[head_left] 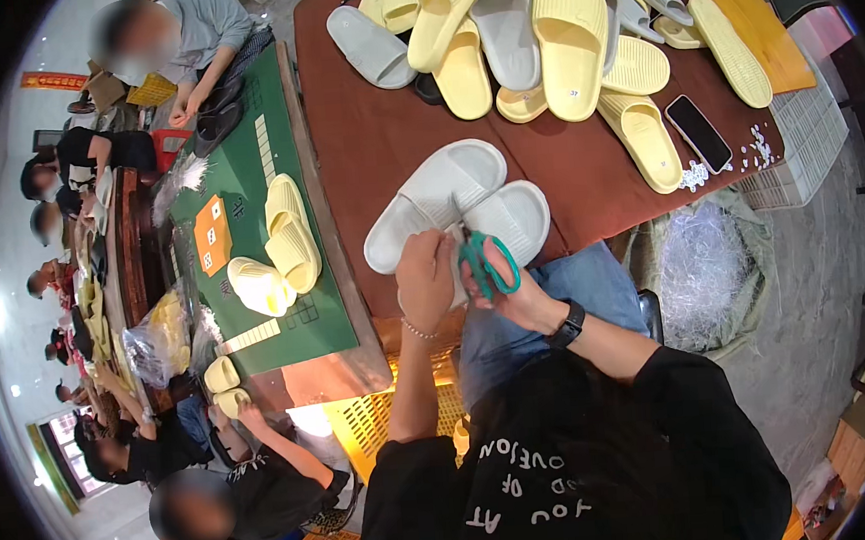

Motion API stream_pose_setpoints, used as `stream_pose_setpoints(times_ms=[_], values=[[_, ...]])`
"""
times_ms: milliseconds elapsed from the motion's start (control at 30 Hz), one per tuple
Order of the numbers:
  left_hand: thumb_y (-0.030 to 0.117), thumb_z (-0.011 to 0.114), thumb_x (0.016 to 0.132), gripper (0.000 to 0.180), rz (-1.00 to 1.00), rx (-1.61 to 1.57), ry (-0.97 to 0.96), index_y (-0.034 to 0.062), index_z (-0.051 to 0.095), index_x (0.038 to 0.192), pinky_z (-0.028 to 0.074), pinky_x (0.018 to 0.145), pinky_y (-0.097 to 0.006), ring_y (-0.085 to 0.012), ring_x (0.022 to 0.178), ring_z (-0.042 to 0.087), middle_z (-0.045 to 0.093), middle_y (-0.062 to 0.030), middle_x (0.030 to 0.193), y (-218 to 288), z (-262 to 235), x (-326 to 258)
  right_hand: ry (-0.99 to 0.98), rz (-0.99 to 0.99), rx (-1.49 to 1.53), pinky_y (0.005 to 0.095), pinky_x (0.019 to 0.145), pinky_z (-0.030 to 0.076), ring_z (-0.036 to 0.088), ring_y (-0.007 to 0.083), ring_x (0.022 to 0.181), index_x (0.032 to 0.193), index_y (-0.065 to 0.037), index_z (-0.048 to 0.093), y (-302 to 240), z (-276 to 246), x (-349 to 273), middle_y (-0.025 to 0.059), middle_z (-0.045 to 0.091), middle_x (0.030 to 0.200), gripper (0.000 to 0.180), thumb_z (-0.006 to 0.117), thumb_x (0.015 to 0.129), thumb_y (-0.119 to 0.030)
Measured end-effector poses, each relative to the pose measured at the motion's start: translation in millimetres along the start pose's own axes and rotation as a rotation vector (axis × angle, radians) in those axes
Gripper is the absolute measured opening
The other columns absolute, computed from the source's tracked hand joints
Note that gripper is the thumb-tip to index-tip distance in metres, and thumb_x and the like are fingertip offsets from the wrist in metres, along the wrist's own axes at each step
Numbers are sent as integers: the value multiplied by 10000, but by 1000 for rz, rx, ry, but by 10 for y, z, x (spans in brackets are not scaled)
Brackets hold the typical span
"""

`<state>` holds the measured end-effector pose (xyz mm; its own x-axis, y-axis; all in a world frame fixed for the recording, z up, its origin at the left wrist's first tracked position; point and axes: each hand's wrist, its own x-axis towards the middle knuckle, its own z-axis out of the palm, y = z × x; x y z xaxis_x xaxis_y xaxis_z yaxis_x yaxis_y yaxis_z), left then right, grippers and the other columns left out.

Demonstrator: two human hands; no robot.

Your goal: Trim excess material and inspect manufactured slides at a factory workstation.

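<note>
A pair of light grey slide slippers lies close together at the brown table's front edge, one grey slipper (pixel 465 167) farther left and the other grey slipper (pixel 517 222) nearer right. My left hand (pixel 425 276) is closed over the near part of the pair, its fingertips pinched at the straps; whatever it pinches is hidden. Held in my right hand (pixel 527 301) is a pair of scissors (pixel 492 264) with teal handles. The scissors' tips point toward my left fingertips, between the two slippers; I cannot tell whether the blades touch anything.
Yellow slippers (pixel 573 39) and grey slippers (pixel 371 46) are heaped at the table's far side. A phone (pixel 699 133) lies right, beside small white pieces (pixel 695 174). Below stands a sack of clear plastic strands (pixel 708 266). Left, a green table (pixel 316 323) bears yellow slippers (pixel 293 235); several people sit beyond.
</note>
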<state>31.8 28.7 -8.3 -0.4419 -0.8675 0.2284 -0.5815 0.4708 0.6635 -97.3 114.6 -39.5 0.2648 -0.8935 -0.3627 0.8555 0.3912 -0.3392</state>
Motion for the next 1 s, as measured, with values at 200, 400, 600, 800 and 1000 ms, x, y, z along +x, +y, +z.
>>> stream_pose_setpoints(times_ms=[200, 400, 600, 800, 1000], values=[[112, 596, 865, 117, -206, -57, -110, -3, 590, 843, 442, 631, -369, -311, 705, 564, 581, -153, 760, -139, -3, -517, 572, -502, -1032, 323, 632, 469, 591, 220, 706, 961, -32, 620, -903, -568, 26, 94, 609, 805, 365, 617, 886, -389], [200, 585, 920, 211, -267, -818, -911, 2, 578, 847, 423, 649, -288, -133, 710, 515, 549, -44, 741, 375, 23, -984, 627, -768, -1732, 411, 938, 418, 534, 336, 1108, 1195, 12, 562, -1363, -814, -218, 202, 571, 1176, 455, 655, 843, -262], [160, 537, 937, 160, -401, -1240, -809, 33, 562, 843, 387, 638, -214, -75, 702, 485, 544, -18, 799, 877, 97, -632, -379, -171, -860, 357, 1029, 343, 528, 210, 1119, 1313, 40, 448, -548, -270, -776, 124, 578, 1187, 566, 240, 1032, -405], [79, 574, 894, 98, -376, -987, -208, 32, 595, 977, 463, 704, -237, -115, 831, 576, 610, -43, 907, 431, 218, -403, 442, -326, -797, 252, 654, 439, 538, 106, 690, 917, -47, 601, -426, -1451, -1465, 24, 599, 784, 183, 517, 961, -204], [46, 597, 852, 200, -335, -171, 121, 35, 613, 1052, 477, 753, -325, -246, 893, 593, 622, -118, 989, -575, 41, -335, 1839, 4, -1480, 386, 838, 471, 600, 272, 898, 1161, -44, 604, -713, -3977, -2809, 121, 634, 1033, 344, 522, 942, -296]])
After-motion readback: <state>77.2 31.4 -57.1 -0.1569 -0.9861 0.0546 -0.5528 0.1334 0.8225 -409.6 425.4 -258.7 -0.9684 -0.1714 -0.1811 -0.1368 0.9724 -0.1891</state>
